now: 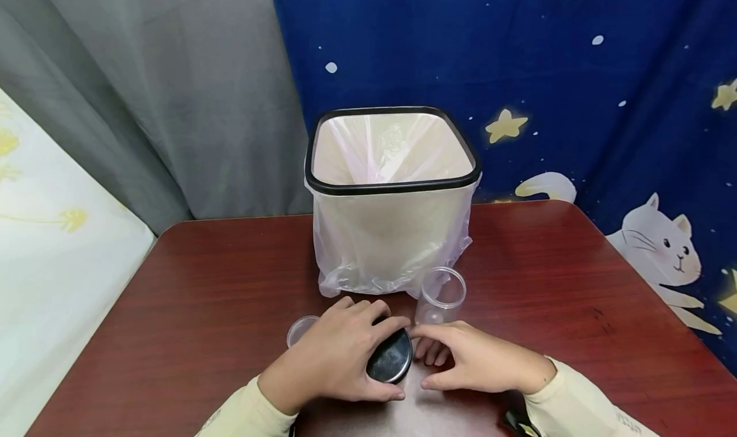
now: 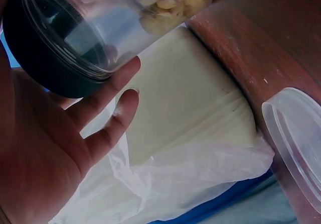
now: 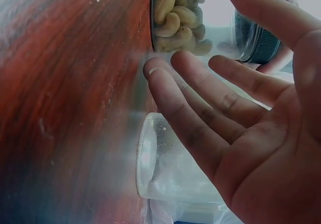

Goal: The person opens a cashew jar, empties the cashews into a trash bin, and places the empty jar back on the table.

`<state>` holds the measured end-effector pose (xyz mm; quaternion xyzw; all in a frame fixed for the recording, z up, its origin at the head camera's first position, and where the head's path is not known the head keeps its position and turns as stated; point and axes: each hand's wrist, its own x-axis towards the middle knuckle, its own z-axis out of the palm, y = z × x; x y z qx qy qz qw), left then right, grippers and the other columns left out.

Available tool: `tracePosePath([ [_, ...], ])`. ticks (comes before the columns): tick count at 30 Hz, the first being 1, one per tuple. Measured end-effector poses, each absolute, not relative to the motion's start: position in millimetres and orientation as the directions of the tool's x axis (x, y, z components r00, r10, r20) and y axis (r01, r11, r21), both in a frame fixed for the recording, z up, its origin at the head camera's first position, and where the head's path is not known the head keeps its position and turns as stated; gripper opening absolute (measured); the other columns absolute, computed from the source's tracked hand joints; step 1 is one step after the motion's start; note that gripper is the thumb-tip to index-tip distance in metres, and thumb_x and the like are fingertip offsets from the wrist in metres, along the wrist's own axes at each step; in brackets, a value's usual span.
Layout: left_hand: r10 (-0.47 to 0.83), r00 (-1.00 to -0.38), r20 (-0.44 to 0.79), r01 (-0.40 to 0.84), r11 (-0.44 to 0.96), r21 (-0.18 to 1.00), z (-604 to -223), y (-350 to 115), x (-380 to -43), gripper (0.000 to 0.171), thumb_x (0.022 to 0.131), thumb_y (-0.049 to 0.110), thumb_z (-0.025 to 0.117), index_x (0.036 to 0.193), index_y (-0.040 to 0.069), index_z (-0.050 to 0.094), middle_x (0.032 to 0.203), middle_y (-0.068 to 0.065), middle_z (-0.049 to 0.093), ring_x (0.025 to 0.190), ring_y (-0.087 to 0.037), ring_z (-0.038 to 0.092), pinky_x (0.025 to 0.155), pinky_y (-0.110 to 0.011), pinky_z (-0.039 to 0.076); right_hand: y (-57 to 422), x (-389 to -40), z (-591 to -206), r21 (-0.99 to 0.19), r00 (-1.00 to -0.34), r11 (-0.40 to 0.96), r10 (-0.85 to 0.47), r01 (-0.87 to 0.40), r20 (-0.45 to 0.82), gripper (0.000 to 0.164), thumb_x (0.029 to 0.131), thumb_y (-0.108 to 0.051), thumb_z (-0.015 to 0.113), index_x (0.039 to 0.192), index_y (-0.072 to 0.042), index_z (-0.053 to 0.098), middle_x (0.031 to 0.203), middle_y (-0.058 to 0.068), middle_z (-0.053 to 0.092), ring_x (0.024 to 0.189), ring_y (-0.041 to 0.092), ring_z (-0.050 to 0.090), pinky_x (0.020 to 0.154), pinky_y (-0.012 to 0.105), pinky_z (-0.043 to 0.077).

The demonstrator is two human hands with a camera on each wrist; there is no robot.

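A clear jar of cashews (image 3: 175,20) with a black screw lid (image 1: 393,356) stands upright close to the table's near side. My left hand (image 1: 345,350) holds it from above by the lid, the thumb on the near side and the fingers round the far side. Beside the jar, my right hand (image 1: 475,360) has its fingers extended and slightly bent, with nothing in them. Just beyond that hand stands an uncapped clear jar (image 1: 442,288) with no cashews in it. Part of a clear plastic container (image 1: 301,328) shows past my left hand, which hides the rest.
A cream bin (image 1: 394,229) with a black rim and a thin translucent liner stands at the back of the dark red table (image 1: 230,283). Curtains hang behind it. A small black object (image 1: 518,421) lies near my right sleeve.
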<state>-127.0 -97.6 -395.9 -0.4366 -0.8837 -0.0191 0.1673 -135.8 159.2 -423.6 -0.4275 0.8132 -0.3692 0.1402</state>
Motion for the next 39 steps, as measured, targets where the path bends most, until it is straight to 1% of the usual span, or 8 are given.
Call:
tracePosePath([
  [8,0.775,-0.55,0.312,0.792,0.602,-0.099,-397,-96,-128,0.079,0.067,0.078,0.068,0.127,0.027,0.062,0.101,0.008,0.059,0.089,-0.011,0.06,0.08,-0.032,0.046,159,-135,-425,-0.707,-0.592,0.36,-0.799,-0.609,0.103,0.056,0.091,-0.031,0.072,0.137,-0.005,0.052,0.108,0.0,0.069,0.089,0.004,0.066,0.079,0.023,0.056],
  [14,0.77,-0.54,0.339,0.793,0.601,-0.1,-396,-97,-128,0.073,0.069,0.073,0.068,0.124,0.025,0.063,0.099,0.007,0.061,0.084,-0.012,0.06,0.079,-0.031,0.045,158,-134,-425,-0.731,-0.6,0.364,-0.796,-0.577,0.077,0.061,0.092,-0.03,0.072,0.142,-0.004,0.049,0.114,0.001,0.068,0.093,0.005,0.066,0.081,0.024,0.057],
  [20,0.754,-0.543,0.369,0.789,0.609,-0.083,-392,-100,-129,0.073,0.07,0.072,0.07,0.125,0.024,0.063,0.101,0.006,0.062,0.086,-0.012,0.062,0.082,-0.032,0.048,157,-130,-424,-0.736,-0.638,0.402,-0.768,-0.544,0.051,0.066,0.092,-0.032,0.072,0.146,-0.006,0.045,0.132,0.0,0.062,0.11,0.01,0.067,0.093,0.027,0.055],
  [25,0.749,-0.531,0.397,0.806,0.591,-0.037,-385,-101,-129,0.073,0.07,0.07,0.071,0.127,0.025,0.062,0.105,0.006,0.062,0.089,-0.012,0.063,0.087,-0.032,0.049,156,-124,-418,-0.673,-0.697,0.506,-0.717,-0.539,0.019,0.077,0.089,-0.046,0.071,0.151,-0.01,0.041,0.144,-0.004,0.055,0.129,0.012,0.056,0.106,0.034,0.048],
  [28,0.748,-0.513,0.421,0.817,0.576,-0.027,-383,-102,-129,0.073,0.071,0.07,0.071,0.128,0.024,0.062,0.106,0.007,0.063,0.09,-0.011,0.063,0.088,-0.031,0.049,156,-120,-415,-0.632,-0.732,0.563,-0.682,-0.532,0.009,0.081,0.088,-0.052,0.07,0.153,-0.016,0.04,0.149,-0.006,0.049,0.135,0.016,0.05,0.109,0.039,0.045],
  [31,0.75,-0.489,0.445,0.828,0.559,-0.033,-381,-102,-129,0.073,0.071,0.07,0.071,0.128,0.024,0.062,0.107,0.007,0.063,0.091,-0.011,0.064,0.086,-0.031,0.049,155,-117,-413,-0.603,-0.743,0.577,-0.668,-0.55,0.038,0.083,0.087,-0.055,0.07,0.152,-0.014,0.04,0.15,-0.003,0.049,0.136,0.019,0.051,0.109,0.042,0.045],
  [35,0.754,-0.443,0.485,0.849,0.526,-0.042,-379,-101,-127,0.074,0.07,0.068,0.072,0.128,0.024,0.063,0.108,0.007,0.063,0.091,-0.01,0.064,0.082,-0.031,0.049,152,-116,-415,-0.602,-0.717,0.52,-0.685,-0.606,0.13,0.08,0.087,-0.053,0.071,0.15,-0.012,0.042,0.145,-0.003,0.054,0.13,0.014,0.056,0.107,0.037,0.047],
  [39,0.754,-0.368,0.544,0.868,0.489,-0.092,-376,-100,-125,0.074,0.07,0.067,0.071,0.127,0.022,0.064,0.108,0.005,0.064,0.089,-0.012,0.064,0.081,-0.031,0.048,149,-117,-418,-0.657,-0.673,0.41,-0.711,-0.633,0.205,0.079,0.086,-0.045,0.075,0.152,-0.023,0.037,0.141,-0.008,0.054,0.126,0.01,0.058,0.105,0.032,0.048],
])
